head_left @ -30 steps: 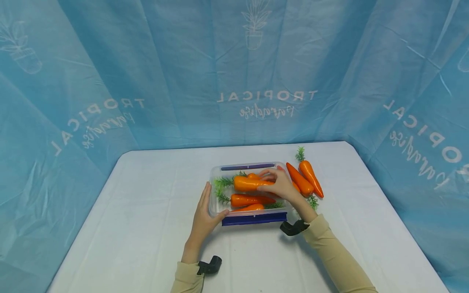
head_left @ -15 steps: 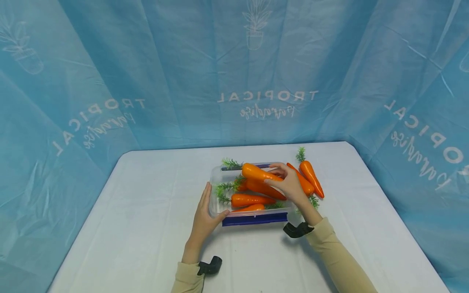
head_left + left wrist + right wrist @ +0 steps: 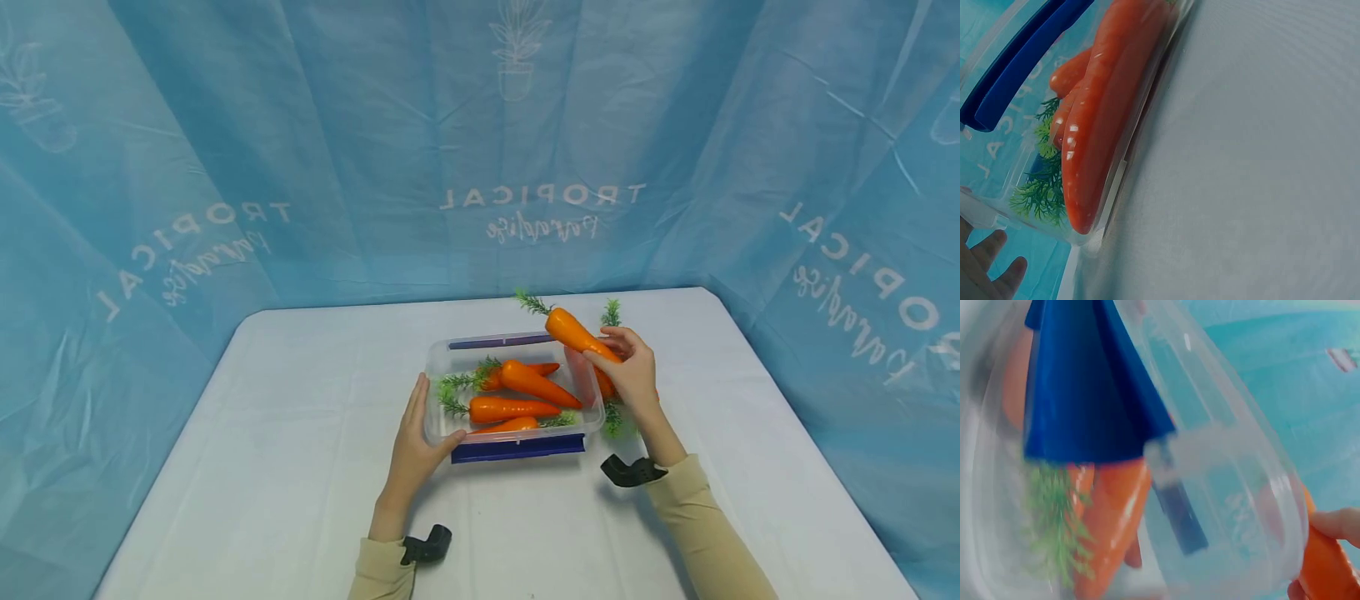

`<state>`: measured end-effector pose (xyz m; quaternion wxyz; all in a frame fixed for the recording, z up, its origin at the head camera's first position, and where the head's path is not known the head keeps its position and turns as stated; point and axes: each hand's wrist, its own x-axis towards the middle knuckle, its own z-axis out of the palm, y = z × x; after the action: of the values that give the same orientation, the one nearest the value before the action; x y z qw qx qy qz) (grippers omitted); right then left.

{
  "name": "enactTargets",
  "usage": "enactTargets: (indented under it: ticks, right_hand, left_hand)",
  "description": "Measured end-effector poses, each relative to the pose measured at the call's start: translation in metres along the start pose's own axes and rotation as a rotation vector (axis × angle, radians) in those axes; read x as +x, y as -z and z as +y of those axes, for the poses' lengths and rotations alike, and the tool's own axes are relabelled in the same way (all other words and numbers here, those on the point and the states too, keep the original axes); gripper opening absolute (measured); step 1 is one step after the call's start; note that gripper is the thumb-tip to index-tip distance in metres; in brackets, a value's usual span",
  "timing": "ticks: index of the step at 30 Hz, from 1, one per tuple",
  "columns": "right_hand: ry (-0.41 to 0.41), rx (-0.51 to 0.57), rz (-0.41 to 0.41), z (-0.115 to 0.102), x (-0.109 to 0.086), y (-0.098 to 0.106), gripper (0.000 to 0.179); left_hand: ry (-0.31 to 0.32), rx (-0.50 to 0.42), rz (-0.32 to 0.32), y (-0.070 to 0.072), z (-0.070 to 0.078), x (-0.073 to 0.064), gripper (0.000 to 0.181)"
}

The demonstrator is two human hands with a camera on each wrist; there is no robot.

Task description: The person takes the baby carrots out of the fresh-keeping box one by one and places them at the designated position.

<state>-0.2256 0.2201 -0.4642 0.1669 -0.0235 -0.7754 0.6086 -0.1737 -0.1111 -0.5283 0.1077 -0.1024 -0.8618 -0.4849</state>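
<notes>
My right hand (image 3: 633,372) grips an orange toy carrot (image 3: 573,328) near its thin end, its leafy top pointing up and left, above the far right corner of a clear plastic box (image 3: 592,417). Inside the box lie several more carrots with green tops, one of them a carrot (image 3: 513,409) near the front. My left hand (image 3: 420,446) rests at the box's left side, fingers along the wall and thumb at the near corner. The left wrist view shows a carrot (image 3: 1094,119) through the box wall. In the right wrist view, fingers (image 3: 1338,525) touch the held carrot (image 3: 1325,569) beyond the box.
A blue latch (image 3: 517,448) hangs along the box's near side, another latch (image 3: 498,341) along the far side. Right of the box, more carrots lie on the white table (image 3: 300,433), mostly behind my right hand. A blue curtain (image 3: 375,167) stands behind and beside the table.
My right hand has lifted the carrot from among those in the box and carried it right and away, over the far right corner. The left hand has stayed at the box.
</notes>
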Motion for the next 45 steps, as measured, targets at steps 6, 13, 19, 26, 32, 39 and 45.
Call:
enactTargets:
  ticks: [6,13,19,26,32,39,45]
  right_hand:
    - [-0.010,-0.019,0.113,0.011,0.006,0.012,0.042]
    - [-0.022,-0.044,0.186,0.025,0.013,0.019,0.043]
    - [-0.063,-0.093,0.240,0.037,0.015,0.024,0.044]
    - [-0.043,-0.073,0.309,0.046,0.019,0.031,0.045]
    - [-0.018,-0.086,0.383,0.053,0.022,0.036,0.044]
    - [-0.030,-0.078,0.439,0.060,0.022,0.040,0.043]
    - [-0.022,-0.084,0.484,0.069,0.021,0.043,0.043]
  left_hand:
    - [0.006,-0.004,-0.003,0.001,0.001,-0.001,0.097]
    - [0.005,0.010,-0.002,0.001,-0.001,0.001,0.098]
    - [0.004,0.011,-0.006,0.001,-0.003,0.001,0.098]
    - [0.003,0.011,-0.006,0.000,-0.002,0.001,0.097]
    - [0.001,0.014,-0.005,0.000,-0.003,0.002,0.098]
    - [0.002,0.009,-0.008,0.000,-0.003,0.001,0.098]
    - [0.005,0.008,-0.009,-0.001,-0.003,0.001,0.098]
